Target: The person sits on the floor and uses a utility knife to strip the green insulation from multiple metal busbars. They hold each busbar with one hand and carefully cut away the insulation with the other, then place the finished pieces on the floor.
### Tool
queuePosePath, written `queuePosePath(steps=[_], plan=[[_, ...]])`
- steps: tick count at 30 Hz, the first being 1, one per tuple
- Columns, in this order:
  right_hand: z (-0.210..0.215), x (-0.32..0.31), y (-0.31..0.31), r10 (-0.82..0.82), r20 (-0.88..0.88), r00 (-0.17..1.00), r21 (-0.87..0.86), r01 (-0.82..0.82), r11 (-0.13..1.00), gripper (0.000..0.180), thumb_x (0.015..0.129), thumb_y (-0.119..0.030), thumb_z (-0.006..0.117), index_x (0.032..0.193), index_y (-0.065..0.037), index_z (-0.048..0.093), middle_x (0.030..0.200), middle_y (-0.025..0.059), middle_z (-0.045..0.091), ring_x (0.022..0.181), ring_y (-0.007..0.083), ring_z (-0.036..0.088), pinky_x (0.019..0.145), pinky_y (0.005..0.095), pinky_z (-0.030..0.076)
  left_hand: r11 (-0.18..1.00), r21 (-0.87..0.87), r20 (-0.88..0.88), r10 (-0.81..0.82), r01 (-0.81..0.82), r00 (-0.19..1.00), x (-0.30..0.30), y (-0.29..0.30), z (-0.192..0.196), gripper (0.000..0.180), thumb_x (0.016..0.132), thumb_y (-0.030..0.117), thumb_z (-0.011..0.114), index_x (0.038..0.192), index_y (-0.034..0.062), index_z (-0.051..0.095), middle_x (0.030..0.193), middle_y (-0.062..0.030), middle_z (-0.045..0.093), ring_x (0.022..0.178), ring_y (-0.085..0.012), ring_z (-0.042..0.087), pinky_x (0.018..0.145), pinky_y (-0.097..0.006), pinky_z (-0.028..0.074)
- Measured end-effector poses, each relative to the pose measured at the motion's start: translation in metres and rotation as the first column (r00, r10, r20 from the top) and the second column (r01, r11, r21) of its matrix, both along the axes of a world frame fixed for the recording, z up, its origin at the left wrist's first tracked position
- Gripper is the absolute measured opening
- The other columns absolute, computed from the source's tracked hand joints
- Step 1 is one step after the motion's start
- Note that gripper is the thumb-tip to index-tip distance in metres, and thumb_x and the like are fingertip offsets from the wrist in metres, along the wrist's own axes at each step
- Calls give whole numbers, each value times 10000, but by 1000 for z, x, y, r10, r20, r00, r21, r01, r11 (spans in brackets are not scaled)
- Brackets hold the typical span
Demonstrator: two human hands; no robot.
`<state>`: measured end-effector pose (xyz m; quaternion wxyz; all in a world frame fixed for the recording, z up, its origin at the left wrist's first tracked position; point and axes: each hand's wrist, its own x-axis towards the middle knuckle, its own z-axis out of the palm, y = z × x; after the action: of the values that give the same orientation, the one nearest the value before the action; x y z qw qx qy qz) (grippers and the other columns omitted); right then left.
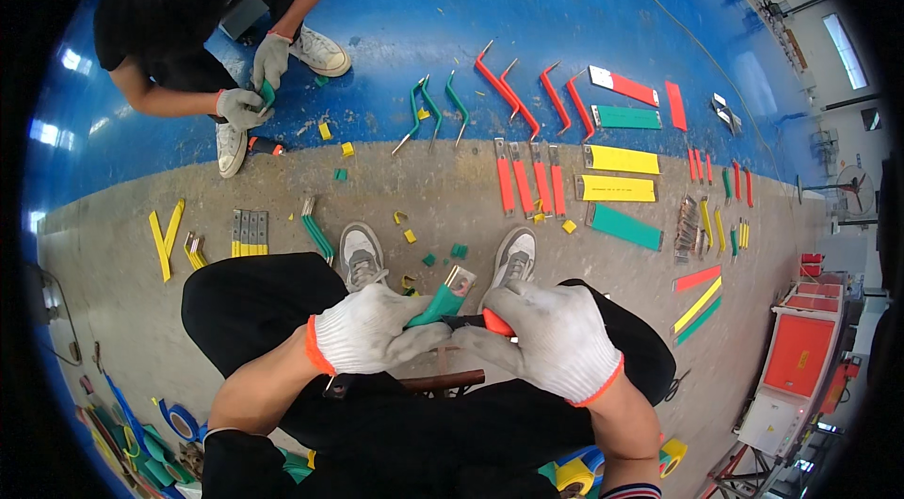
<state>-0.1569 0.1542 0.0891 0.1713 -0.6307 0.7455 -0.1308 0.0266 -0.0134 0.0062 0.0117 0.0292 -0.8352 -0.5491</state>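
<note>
My left hand point(363, 329), in a white knitted glove with an orange cuff, is closed around a flat metal bar with a green sleeve point(436, 305). The bar's bare metal end, with holes in it, points up and away from me. In my right hand point(557, 334), gloved the same way, is a utility knife point(498, 322) with an orange and black handle. Its black front part reaches the near side of the green sleeve, by my left fingers. The blade is too hidden to make out. Both hands meet between my knees, above the floor.
Across from me, another person's gloved hands point(250, 94) hold a small green piece. Bent red bars point(508, 89), flat yellow bars point(617, 188) and green bars point(626, 226) lie in rows. Green and yellow scraps point(459, 250) dot the floor near my shoes. An orange-white machine point(796, 358) stands right.
</note>
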Motion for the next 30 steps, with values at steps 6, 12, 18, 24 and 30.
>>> queuePosePath(steps=[6, 12, 18, 24, 30], plan=[[-2, -2, 1, 12, 5, 1000, -39, -11, 999, 485, 902, -517, 744, 771, -70, 607, 653, 85, 576, 534, 263, 627, 462, 383, 463, 1000, -13, -4, -5, 5, 1000, 0, 2, -2, 331, 991, 262, 697, 1223, 30, 656, 596, -183, 586, 511, -365, 628, 480, -419, 481], [0, -1, 1, 4, 7, 1000, -12, -4, 1000, 506, 898, -535, 742, 762, -66, 610, 654, 88, 592, 538, 266, 633, 463, 383, 469, 999, -32, -26, -22, 21, 999, 2, 3, -9, 376, 982, 265, 709, 1268, 28, 653, 598, -187, 584, 511, -362, 625, 481, -416, 483], [0, -2, 1, 24, -1, 1000, 91, -24, 996, 534, 899, -573, 715, 766, -64, 625, 665, 100, 619, 558, 293, 654, 472, 403, 480, 998, -63, -7, -27, 27, 1000, 3, 3, -5, 322, 982, 270, 707, 1188, 24, 681, 604, -185, 583, 515, -353, 628, 486, -415, 499], [-1, -8, -1, 79, -12, 997, 214, -75, 974, 563, 890, -608, 692, 756, -63, 649, 650, 127, 642, 590, 329, 670, 495, 446, 491, 989, -121, 29, -88, 90, 996, 3, 5, -7, 287, 988, 293, 702, 1111, 34, 700, 606, -181, 582, 518, -355, 626, 484, -418, 505], [3, -26, -10, -69, -174, 982, 332, 125, 935, 457, 849, -512, 763, 727, -81, 672, 661, 148, 613, 617, 363, 631, 543, 456, 456, 989, -91, 65, -109, 114, 992, 6, 4, -14, 268, 1000, 289, 689, 1051, 26, 694, 651, -197, 601, 549, -380, 628, 513, -427, 509]])
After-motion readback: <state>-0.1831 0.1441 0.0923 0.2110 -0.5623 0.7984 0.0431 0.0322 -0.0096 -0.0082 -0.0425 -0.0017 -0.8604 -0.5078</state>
